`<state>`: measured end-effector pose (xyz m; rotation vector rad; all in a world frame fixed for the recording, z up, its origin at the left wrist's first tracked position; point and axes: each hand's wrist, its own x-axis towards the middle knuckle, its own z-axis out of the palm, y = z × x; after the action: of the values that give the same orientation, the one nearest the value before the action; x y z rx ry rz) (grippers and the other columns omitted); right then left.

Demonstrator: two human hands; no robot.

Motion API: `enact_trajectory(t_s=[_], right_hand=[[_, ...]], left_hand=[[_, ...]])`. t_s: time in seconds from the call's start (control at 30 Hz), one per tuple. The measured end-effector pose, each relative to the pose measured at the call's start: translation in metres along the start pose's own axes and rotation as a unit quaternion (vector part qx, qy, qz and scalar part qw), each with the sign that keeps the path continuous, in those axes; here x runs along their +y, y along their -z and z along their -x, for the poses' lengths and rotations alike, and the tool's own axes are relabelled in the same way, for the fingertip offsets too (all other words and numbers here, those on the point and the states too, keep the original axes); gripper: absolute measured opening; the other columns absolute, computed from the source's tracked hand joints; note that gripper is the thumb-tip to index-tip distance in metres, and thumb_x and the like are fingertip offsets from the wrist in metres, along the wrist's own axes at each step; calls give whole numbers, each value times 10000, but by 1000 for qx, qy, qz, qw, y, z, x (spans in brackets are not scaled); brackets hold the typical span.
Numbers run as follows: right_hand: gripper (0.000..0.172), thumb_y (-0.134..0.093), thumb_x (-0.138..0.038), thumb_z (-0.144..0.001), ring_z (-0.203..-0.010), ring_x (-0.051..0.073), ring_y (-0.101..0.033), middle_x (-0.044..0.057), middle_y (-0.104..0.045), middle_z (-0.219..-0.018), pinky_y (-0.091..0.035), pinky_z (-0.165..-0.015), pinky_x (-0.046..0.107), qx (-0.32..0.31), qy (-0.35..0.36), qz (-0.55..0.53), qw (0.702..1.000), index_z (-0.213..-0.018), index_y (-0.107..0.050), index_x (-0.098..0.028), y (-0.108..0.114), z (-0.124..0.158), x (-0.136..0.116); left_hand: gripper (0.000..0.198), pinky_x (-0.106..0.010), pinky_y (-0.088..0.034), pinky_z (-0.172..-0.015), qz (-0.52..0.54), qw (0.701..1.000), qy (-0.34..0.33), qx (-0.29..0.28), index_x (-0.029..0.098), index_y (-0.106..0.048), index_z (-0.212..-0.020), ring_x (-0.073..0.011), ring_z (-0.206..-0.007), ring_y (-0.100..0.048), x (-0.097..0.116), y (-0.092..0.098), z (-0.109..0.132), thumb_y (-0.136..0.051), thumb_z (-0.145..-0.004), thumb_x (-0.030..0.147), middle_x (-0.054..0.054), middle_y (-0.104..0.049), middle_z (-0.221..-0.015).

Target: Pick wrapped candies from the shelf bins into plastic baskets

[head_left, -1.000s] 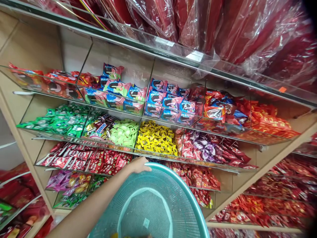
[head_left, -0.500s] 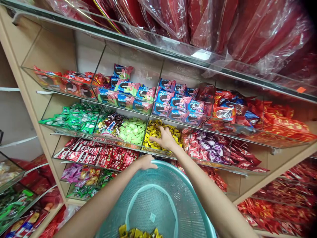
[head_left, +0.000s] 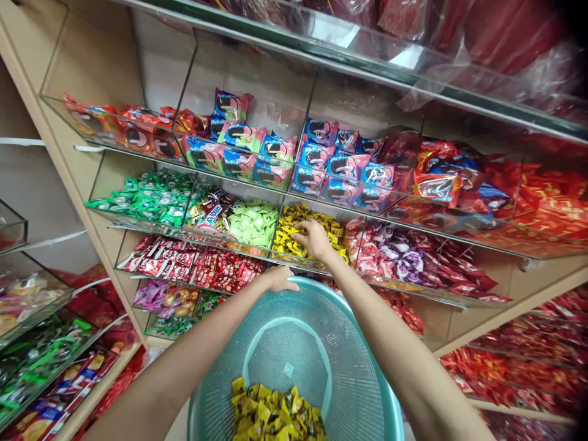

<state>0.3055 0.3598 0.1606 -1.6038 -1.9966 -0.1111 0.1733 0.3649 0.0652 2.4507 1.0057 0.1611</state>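
Note:
My left hand (head_left: 278, 279) is closed over the far rim of a teal mesh basket (head_left: 294, 306). Inside the basket, at its near side, lies a pile of yellow-wrapped candies (head_left: 275, 413). My right hand (head_left: 314, 237) reaches over the basket into a shelf compartment of the same yellow candies (head_left: 334, 231). Its fingers are curled in among them, closed on some, though the palm hides how many. Left of that compartment are light green packets (head_left: 255, 222); on its right are purple-and-white wrapped candies (head_left: 408, 254).
Clear dividers split the shelves, and a clear shelf edge (head_left: 340, 193) runs above my right hand. Blue-and-pink cookie packs (head_left: 340, 165) fill the tier above. Green candies (head_left: 156, 199) lie to the left, red packets (head_left: 227, 269) below. Another shelf (head_left: 41, 367) stands at lower left.
My right hand's fingers have gone from spread to curled in the yellow candies. The view has shifted, so more candies show in the basket. My left hand keeps hold of the rim.

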Motion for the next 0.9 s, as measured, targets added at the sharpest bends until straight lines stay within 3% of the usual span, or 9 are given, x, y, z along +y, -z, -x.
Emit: enact_trajectory(t_s=[0.17,0.33,0.5,0.7,0.8,0.9], right_hand=[[240,-587,-365,-736,-727,156,-551,50,-622,-803,-412,-696,273,30,-3,-79,996,-836,-655,-158,9,-2,8],[333,-613,-472,-658,-514,100,-462,-8,-553,-565,-397,-511,237,8,-50,-219,974,-708,-633,-143,21,2,18],[406,-664,-514,-558,-479,81,-434,-21,-511,-560,-404,-425,218,-17,-128,-321,938,-696,-594,-139,23,8,25],[496,-700,-477,-546,-549,90,-485,36,-571,-799,-434,-446,227,-42,-135,-282,949,-884,-586,-132,17,13,30],[559,-692,-450,-586,-686,127,-542,70,-576,-977,-469,-575,264,-47,-96,-228,968,-1045,-555,-161,16,12,31],[536,-664,-444,-636,-843,174,-554,75,-590,-988,-446,-746,311,-52,-43,-143,988,-1079,-548,-166,14,8,27]], left_hand=[[363,-207,-352,-536,1,1000,10,0,193,-663,-771,-130,-600,-539,4,3,4,-552,-664,522,-6,-644,-673],[365,-206,-339,-513,3,1000,13,2,199,-659,-761,-133,-595,-544,2,2,3,-556,-659,534,-2,-634,-655],[381,-200,-341,-518,8,1000,14,4,208,-658,-778,-131,-605,-550,-3,-1,0,-553,-655,553,3,-644,-677],[391,-205,-335,-518,8,1000,17,5,205,-655,-746,-131,-596,-534,-5,-2,-1,-546,-649,568,-2,-645,-681],[398,-208,-340,-524,7,1000,19,4,204,-657,-750,-132,-593,-533,-4,-1,-1,-551,-642,573,-7,-652,-694],[391,-203,-345,-527,10,1000,17,2,207,-658,-761,-127,-592,-537,-4,-1,0,-548,-649,565,-3,-657,-693]])
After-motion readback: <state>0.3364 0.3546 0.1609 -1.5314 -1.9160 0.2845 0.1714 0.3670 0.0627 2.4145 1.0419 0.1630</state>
